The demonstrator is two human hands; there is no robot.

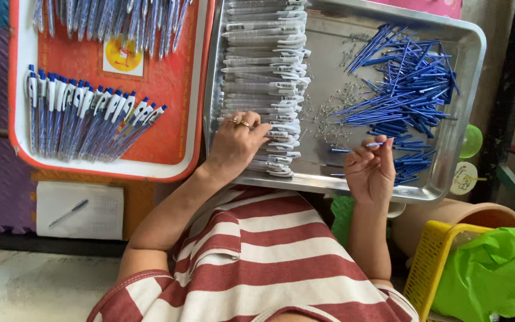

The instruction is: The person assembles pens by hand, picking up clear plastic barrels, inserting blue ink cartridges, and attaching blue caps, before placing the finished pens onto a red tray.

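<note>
1. Nearest the camera is the person's striped red and white shirt (251,256), just below the near rim of the steel tray (329,33), the landmark for all that follows.
2. At the tray's near rim, right of centre, the right hand (369,170) has its grip closed on a thin blue ink refill (374,144), pinched between fingertips just above the tray floor.
3. At the tray's near left part, the left hand (236,143) rests on the stack of clear pen barrels (263,65); its fingers are curled onto the lowest barrels, though whether it grasps one cannot be told. A ring shows on one finger.
4. In the tray's middle lie scattered small metal springs (329,110).
5. In the tray's far right part lies the heap of blue refills (409,83).
6. Left of the tray sits a red tray (168,77) with rows of finished blue and white pens (84,119).
7. Right of the tray's near corner stand a yellow basket (433,256) and a green bag (496,268).
</note>
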